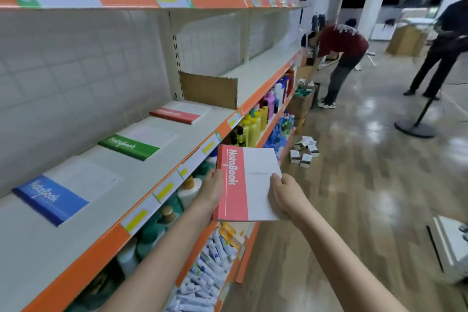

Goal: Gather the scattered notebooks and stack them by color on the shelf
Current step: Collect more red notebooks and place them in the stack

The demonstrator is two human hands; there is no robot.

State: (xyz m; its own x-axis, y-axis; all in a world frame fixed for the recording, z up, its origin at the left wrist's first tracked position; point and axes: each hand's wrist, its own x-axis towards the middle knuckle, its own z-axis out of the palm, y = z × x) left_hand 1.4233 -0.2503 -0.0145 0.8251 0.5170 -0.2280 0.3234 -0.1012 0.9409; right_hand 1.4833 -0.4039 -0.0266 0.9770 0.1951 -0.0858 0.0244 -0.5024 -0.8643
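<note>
Head view shows us holding a red notebook (247,183) out over the aisle in both hands, just off the shelf's orange front edge (83,263): the left hand (211,191) grips its spine side, the right hand (285,196) pinches its white side, long axis pointing away from us. We judge its home to be the red notebook on the shelf (178,115), ahead and to the left, beyond the blue notebook (50,200) and green notebook (130,147); our left hand is nearer the shelf

red notebook (247,185): held flat in the air just off the shelf (141,180) edge | blue notebook (50,197), green notebook (129,145), second red notebook (174,114): flat on shelf, apart in a row
</note>
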